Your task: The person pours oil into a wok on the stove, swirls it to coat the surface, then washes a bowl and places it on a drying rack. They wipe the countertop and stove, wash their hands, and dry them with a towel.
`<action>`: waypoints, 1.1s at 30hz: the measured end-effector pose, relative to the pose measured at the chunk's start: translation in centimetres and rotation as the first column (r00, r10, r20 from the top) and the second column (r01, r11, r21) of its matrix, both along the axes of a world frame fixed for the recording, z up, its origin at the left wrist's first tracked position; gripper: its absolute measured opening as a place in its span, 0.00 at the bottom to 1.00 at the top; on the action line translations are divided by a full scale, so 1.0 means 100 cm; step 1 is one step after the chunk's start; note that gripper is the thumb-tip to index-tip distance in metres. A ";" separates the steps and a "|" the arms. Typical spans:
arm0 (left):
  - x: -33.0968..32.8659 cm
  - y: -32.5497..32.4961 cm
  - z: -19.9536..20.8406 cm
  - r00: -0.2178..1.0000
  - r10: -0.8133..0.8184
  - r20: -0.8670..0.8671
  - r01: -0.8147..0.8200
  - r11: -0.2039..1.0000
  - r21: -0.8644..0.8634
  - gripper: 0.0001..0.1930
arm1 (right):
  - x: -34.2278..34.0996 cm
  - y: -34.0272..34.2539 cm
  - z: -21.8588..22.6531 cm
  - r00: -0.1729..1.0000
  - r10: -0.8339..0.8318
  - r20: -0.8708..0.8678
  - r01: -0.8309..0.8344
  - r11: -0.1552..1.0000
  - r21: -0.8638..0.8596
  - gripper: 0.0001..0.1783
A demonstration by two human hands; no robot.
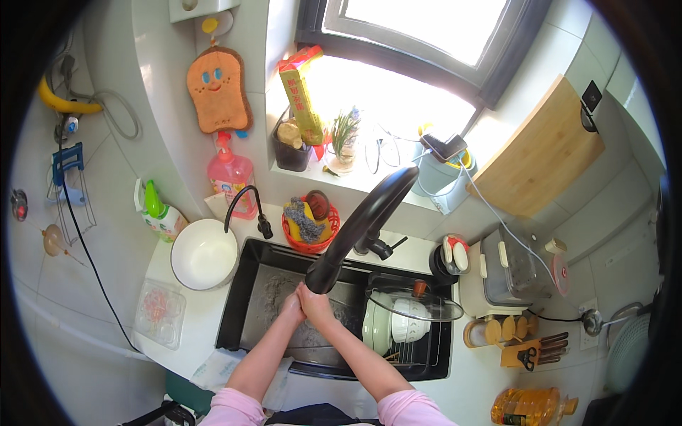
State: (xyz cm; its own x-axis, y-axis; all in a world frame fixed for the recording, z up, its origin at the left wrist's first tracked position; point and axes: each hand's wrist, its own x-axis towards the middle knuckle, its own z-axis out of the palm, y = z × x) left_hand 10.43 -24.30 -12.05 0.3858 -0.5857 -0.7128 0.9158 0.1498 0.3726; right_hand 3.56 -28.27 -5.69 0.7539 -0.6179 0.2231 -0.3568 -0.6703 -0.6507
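My left hand (pixel 290 309) and my right hand (pixel 315 304) are pressed against each other over the black sink (pixel 245 305). Directly above them ends the spout of a black faucet (pixel 355 234), which covers most of my fingers. Nothing held shows between the hands, though their inner sides are hidden. Water is on the sink floor beneath and to the left of them. Right of my forearm, a green bowl (pixel 376 323) and a white bowl (pixel 410 328) stand in a dish rack inside the sink, with a glass lid (pixel 440 308) tilted over them.
A white pot (pixel 204 254) and a clear plastic tray (pixel 160 312) stand left of the sink. Behind it sits a red basket (pixel 310 245) with sponges. A knife block (pixel 524 354) and an oil bottle (pixel 529 407) are at the right; a cloth (pixel 238 369) hangs at the front edge.
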 end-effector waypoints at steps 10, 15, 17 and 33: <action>0.001 -0.007 0.038 0.978 -0.165 0.126 0.194 0.943 -0.272 0.18 | 0.008 -0.013 0.051 0.945 -0.246 0.216 0.134 0.893 0.430 0.20; 0.010 -0.015 0.079 0.274 -0.758 0.592 0.382 0.650 0.656 0.22 | -0.021 -0.030 0.072 0.925 -0.363 0.116 0.183 0.691 0.699 0.13; -0.002 -0.031 0.118 -0.067 -0.837 0.543 0.285 0.506 0.814 0.24 | -0.048 -0.083 0.019 0.933 -0.311 0.181 0.205 0.872 0.444 0.17; -0.005 0.032 0.132 -0.814 -0.177 0.553 0.215 0.793 0.571 0.26 | -0.026 -0.221 0.048 0.585 -0.804 0.105 0.760 0.589 0.274 0.28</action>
State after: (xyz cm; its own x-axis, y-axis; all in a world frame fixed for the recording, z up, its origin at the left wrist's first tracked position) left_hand 9.92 -21.07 1.15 -0.0557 -0.9485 0.3119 -0.9144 0.1739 0.3657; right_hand 0.98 -50.42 -0.86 -0.0915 -0.9882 0.1230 -0.5346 -0.0555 -0.8433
